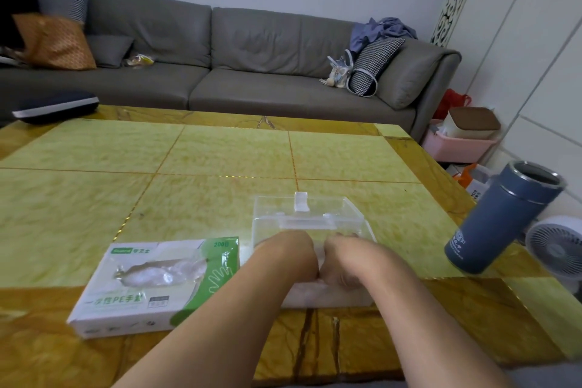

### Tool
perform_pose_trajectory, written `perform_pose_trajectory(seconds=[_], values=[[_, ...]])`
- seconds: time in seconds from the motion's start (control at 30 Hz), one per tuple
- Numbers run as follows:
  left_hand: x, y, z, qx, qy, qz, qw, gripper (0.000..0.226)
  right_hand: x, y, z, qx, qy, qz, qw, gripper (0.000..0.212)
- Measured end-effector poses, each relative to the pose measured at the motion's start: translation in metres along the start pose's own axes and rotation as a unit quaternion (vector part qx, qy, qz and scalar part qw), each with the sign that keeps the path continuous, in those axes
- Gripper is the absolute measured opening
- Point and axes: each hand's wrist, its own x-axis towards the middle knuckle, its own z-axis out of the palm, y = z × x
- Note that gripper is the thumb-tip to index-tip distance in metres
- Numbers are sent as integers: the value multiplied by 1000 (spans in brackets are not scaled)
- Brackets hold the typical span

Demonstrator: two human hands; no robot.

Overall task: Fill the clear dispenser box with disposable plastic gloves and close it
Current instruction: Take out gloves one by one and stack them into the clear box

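both hands, the left hand [291,253] and right hand [343,257], reach into the clear box [315,224] on a wad of gloves [315,293]; their grip is hidden. the gloves look light, soft and slippery, best pressed flat from above.

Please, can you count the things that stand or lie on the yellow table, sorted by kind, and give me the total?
Clear dispenser box: 1, with both hands, left hand and right hand, down in it
Glove carton, white and green: 1
Blue tumbler: 1
Dark case, at the far left edge: 1
Total: 4
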Motion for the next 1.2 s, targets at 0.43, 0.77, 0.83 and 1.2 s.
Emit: perform_pose_trajectory(seconds=[0.43,0.77,0.83,1.2], values=[[-85,-65,-25,-169,206,160,950,36,-19,-6,2,27,253,-58,965,23],[-104,-190,-6,28,193,-163,967,60,-80,-93,42,-23,381,-388,839,33],[-98,-182,-3,73,196,-177,962,65,-79,-109,64,-53,331,-407,850,30],[-81,-182,14,-19,248,-114,962,30,-65,-115,94,-37,344,-372,861,24]])
